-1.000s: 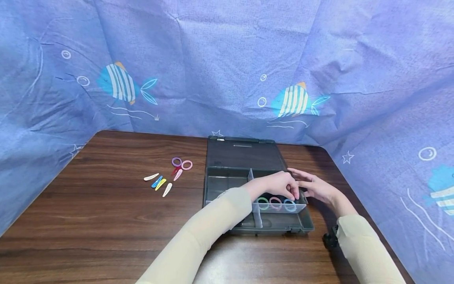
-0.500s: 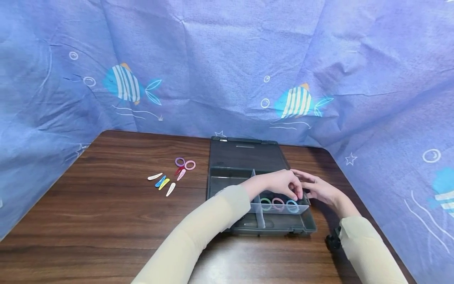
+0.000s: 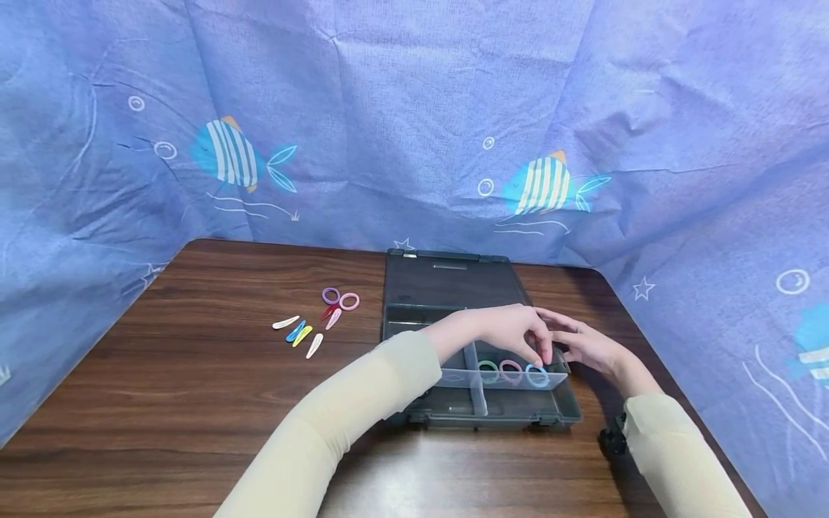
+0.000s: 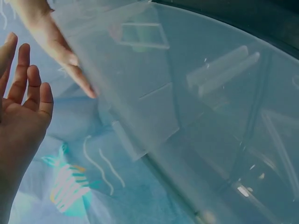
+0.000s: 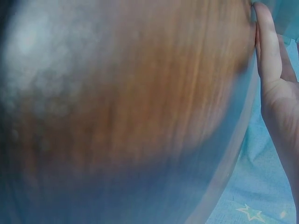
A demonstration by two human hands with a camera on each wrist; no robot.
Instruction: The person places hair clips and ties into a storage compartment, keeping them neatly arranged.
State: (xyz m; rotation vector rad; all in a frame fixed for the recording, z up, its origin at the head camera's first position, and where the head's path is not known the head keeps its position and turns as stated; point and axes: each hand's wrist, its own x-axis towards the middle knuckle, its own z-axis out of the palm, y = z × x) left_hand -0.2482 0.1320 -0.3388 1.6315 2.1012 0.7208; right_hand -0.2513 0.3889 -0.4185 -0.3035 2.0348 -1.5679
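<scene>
My left hand (image 3: 514,329) reaches across the grey see-through organizer box (image 3: 466,421). Its thumb and forefinger pinch the top of a light-blue hair tie (image 3: 537,375) in the right compartment. A green hair tie (image 3: 488,372) and a pink hair tie (image 3: 510,372) sit beside it in a row, seen through the clear divider (image 3: 453,378). My right hand (image 3: 592,350) rests at the box's right wall with fingers stretched. In the left wrist view, the left hand's thumb side (image 4: 21,107) is cut off; the right wrist view shows the right hand (image 5: 278,88) against the box side.
The box's lid (image 3: 453,280) lies folded back behind it. On the wooden table (image 3: 194,374) to the left are a purple hair tie (image 3: 330,296), another pink one (image 3: 349,301) and several snap hair clips (image 3: 302,336). A blue fish-print cloth (image 3: 401,129) hangs behind.
The head view has shifted slightly. My left forearm has swung a little leftward, while its fingertips stay at the light-blue hair tie. The right hand stays at the box's side.
</scene>
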